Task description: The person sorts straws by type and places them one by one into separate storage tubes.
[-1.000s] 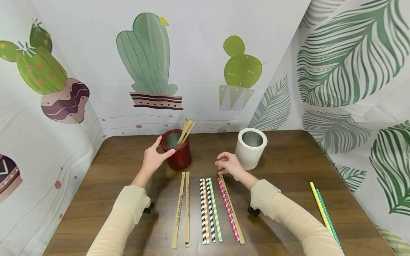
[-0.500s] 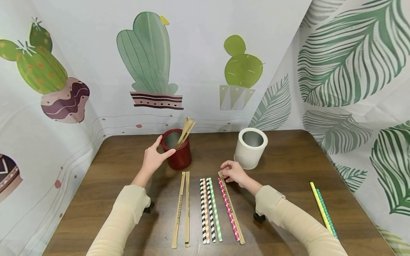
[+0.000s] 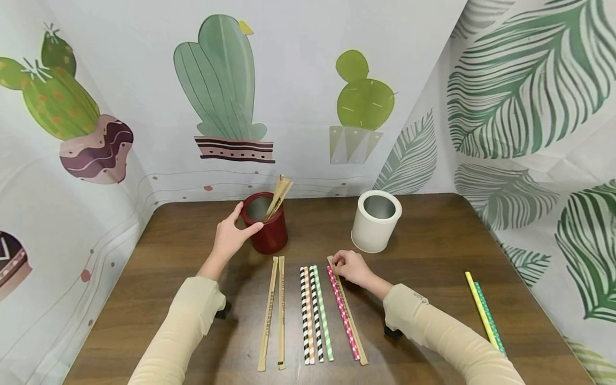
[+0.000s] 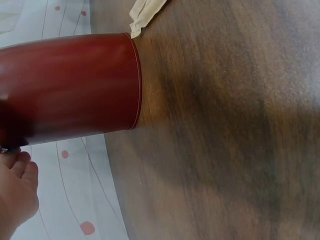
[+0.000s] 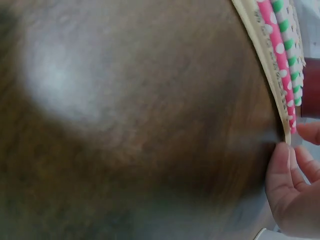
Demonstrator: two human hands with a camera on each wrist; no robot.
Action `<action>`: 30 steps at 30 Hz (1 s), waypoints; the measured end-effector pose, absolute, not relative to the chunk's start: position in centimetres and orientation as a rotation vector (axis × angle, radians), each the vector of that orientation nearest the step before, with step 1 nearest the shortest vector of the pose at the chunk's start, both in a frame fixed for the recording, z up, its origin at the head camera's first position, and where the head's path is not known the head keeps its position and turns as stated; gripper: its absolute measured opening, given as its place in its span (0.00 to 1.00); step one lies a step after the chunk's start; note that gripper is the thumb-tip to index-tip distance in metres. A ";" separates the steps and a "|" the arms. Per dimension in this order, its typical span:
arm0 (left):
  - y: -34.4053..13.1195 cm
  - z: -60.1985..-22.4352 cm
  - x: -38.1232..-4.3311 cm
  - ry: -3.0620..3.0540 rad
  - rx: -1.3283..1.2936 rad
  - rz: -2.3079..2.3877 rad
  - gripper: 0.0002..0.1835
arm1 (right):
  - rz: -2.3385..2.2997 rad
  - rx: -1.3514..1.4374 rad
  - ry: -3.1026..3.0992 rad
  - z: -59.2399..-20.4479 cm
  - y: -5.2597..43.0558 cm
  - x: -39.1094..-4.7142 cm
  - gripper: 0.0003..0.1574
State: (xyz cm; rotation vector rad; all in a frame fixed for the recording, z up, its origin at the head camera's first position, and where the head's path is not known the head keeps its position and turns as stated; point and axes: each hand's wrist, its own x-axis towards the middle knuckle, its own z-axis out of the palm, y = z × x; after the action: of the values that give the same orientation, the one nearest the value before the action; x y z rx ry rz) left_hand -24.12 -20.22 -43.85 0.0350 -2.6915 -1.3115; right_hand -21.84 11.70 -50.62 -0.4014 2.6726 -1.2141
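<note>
My left hand [image 3: 230, 239] holds the rim of a dark red can [image 3: 269, 238], thumb at the front and fingers at the left side. Tan paper-wrapped sticks [image 3: 279, 198] lean out of the can's mouth. My right hand [image 3: 353, 267] pinches the far end of a paper-wrapped straw [image 3: 355, 337] on the table; the right wrist view shows thumb and fingers meeting at the wrapper's tip [image 5: 287, 137]. Right along that wrapper lies a pink straw with white dots [image 3: 344, 315]. Beyond the right hand stands a white can [image 3: 376, 230], its mouth showing a bare metal inside.
Two more paper-wrapped straws [image 3: 281, 315] lie left of centre. Several striped straws, including a green one [image 3: 322, 313], lie in the middle. At the right are a yellow straw [image 3: 481, 307] and a green dotted straw [image 3: 488, 315]. A printed cloth [image 3: 298, 96] hangs behind the table.
My right hand has moved slightly down and right onto the far end of the paper-wrapped straw, and its fingers have closed there. The left hand and the red can stay put.
</note>
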 end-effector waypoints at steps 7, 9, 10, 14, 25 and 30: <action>-20.3 -44.0 -24.3 -2.695 0.035 -1.306 0.47 | -1.016 -0.501 2.855 -50.7 11.5 -21.6 0.05; -20.3 -44.1 -24.3 -2.694 0.038 -1.301 0.47 | -1.002 -0.498 2.864 -50.7 11.5 -21.4 0.05; -20.3 -44.1 -24.3 -2.694 0.037 -1.302 0.47 | -0.994 -0.493 2.867 -50.6 11.5 -21.4 0.06; -20.3 -44.1 -24.3 -2.695 0.044 -1.304 0.47 | -0.937 -0.463 2.875 -50.6 11.6 -21.2 0.07; -20.4 -44.1 -24.4 -2.690 0.037 -1.310 0.48 | -0.784 -0.463 2.879 -49.6 12.6 -19.9 0.13; -20.4 -44.2 -24.4 -2.684 0.039 -1.328 0.48 | -0.864 -0.418 2.865 -49.8 13.1 -19.8 0.13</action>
State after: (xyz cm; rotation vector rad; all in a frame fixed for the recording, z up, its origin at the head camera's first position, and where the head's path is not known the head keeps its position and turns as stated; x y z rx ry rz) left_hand -24.39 -20.40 -44.18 0.0394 -2.6840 -1.3282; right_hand -19.77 13.11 -49.79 -0.4179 2.8649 -0.8645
